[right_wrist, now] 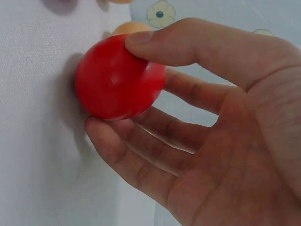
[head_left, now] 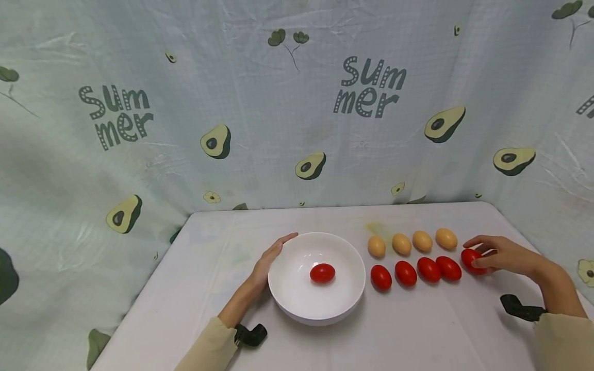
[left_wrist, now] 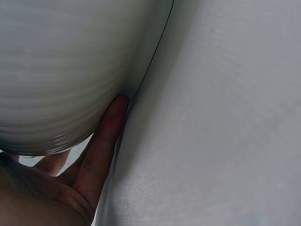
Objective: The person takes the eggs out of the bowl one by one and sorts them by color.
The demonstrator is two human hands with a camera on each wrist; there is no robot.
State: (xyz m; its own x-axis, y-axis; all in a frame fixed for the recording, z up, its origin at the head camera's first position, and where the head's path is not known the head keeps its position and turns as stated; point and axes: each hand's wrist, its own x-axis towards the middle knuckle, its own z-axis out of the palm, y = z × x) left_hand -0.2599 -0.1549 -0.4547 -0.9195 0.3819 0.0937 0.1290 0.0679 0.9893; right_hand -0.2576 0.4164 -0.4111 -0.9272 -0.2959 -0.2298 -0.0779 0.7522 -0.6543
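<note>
A white bowl (head_left: 297, 304) stands on the table in the head view, with one red egg (head_left: 322, 273) lying inside it. Against its left side rests my left hand (head_left: 265, 268), the fingers stretched along the outer wall; in the left wrist view a fingertip touches the bowl's ribbed outside (left_wrist: 61, 70). At the right end of a row of red eggs, my right hand (head_left: 508, 256) holds another red egg (right_wrist: 115, 80) between thumb and fingers. That egg appears to be at table level. Several more red eggs (head_left: 406, 273) lie between the bowl and this hand.
Behind the red row lies a row of several tan eggs (head_left: 401, 244). A white cloth covers the table (head_left: 394, 335). Cloth printed with avocados (head_left: 311, 166) hangs behind and at the sides. Black wrist mounts (head_left: 522, 309) sit at both cuffs.
</note>
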